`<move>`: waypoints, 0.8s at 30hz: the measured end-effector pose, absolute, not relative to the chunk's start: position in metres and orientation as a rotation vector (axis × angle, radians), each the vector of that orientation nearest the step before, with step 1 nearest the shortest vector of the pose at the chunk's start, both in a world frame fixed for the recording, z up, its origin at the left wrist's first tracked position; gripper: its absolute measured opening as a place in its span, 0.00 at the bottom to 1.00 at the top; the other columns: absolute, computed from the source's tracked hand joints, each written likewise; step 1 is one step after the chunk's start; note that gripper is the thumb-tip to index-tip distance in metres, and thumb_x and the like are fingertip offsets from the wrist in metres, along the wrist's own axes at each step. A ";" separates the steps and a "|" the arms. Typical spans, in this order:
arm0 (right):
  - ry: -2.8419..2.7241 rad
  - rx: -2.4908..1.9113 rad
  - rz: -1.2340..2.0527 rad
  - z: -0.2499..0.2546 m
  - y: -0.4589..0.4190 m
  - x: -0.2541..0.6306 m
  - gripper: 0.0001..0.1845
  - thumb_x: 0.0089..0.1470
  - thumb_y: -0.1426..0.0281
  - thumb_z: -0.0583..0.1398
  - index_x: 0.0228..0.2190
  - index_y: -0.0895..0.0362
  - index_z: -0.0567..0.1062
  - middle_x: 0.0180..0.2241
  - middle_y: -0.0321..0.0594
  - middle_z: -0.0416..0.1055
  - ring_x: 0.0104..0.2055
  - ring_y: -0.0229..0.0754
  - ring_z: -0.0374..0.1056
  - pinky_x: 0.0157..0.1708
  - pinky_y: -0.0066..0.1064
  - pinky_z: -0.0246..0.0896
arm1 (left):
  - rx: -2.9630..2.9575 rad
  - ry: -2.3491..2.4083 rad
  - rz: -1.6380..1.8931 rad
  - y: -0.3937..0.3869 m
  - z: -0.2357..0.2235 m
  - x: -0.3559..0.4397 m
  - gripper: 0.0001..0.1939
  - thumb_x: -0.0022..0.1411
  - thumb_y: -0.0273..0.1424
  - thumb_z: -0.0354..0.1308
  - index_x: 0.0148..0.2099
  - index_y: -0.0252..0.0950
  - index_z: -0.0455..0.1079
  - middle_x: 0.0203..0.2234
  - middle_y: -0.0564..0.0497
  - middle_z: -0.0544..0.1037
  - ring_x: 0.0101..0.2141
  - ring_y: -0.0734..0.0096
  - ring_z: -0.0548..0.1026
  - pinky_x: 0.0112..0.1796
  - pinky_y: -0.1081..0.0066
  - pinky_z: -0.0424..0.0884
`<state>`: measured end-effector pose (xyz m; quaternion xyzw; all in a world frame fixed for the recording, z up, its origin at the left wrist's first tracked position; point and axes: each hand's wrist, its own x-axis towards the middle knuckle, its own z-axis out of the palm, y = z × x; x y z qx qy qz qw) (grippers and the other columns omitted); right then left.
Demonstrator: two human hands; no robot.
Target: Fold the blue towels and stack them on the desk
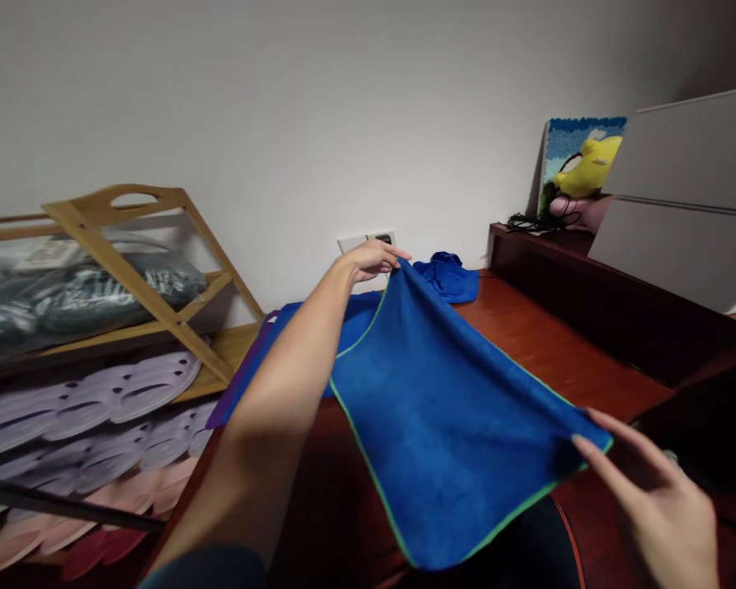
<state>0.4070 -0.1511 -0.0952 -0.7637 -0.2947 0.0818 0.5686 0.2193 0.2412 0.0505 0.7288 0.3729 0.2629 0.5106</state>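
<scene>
A blue cloth with a green hem (pixel 447 409) is stretched out in the air over a dark red wooden surface (pixel 545 343). My left hand (pixel 371 258) reaches far forward and pinches the cloth's far corner. My right hand (pixel 656 491), near the lower right, pinches the near right corner between thumb and fingers. The cloth's lower corner hangs down toward me. Under my left arm lies another blue cloth (pixel 300 327), flat on the surface with a purple one beneath it.
A crumpled blue cloth (pixel 449 276) lies by the wall near a socket (pixel 368 240). A wooden rack (pixel 159 270) at left holds several pale slippers and bagged items. At right stand a raised dark ledge (pixel 589 286), a yarn picture (pixel 580 164) and a grey panel (pixel 687 196).
</scene>
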 end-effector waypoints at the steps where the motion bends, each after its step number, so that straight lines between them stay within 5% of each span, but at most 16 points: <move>1: -0.720 -1.804 0.139 -0.091 -0.145 0.424 0.32 0.37 0.47 0.64 0.43 0.51 0.76 0.40 0.37 0.76 0.43 0.51 0.71 0.43 0.34 0.66 | 1.794 0.861 0.622 0.242 0.052 0.216 0.12 0.46 0.17 0.60 0.34 0.32 0.77 0.26 0.49 0.76 0.29 0.73 0.73 0.37 0.69 0.68; 12: -1.188 -2.047 0.014 -0.028 -0.079 0.579 0.39 0.33 0.36 0.58 0.32 0.56 0.79 0.24 0.41 0.75 0.24 0.39 0.65 0.24 0.29 0.56 | 2.221 0.881 0.804 0.260 0.045 0.210 0.08 0.43 0.27 0.67 0.30 0.34 0.77 0.23 0.50 0.77 0.28 0.68 0.73 0.35 0.66 0.68; 18: -1.176 -2.020 -0.100 0.027 -0.026 0.608 0.33 0.39 0.44 0.61 0.33 0.61 0.79 0.19 0.41 0.73 0.21 0.37 0.66 0.25 0.29 0.56 | 2.180 0.923 1.128 0.283 0.064 0.230 0.06 0.44 0.29 0.66 0.29 0.33 0.75 0.23 0.52 0.77 0.30 0.68 0.73 0.35 0.70 0.67; 24: -1.173 -1.754 -0.266 0.067 0.019 0.610 0.30 0.48 0.54 0.62 0.37 0.71 0.77 0.27 0.50 0.75 0.24 0.36 0.70 0.27 0.29 0.61 | 1.952 1.073 1.502 0.280 0.089 0.247 0.08 0.52 0.19 0.61 0.35 0.31 0.67 0.32 0.52 0.74 0.37 0.73 0.71 0.40 0.71 0.66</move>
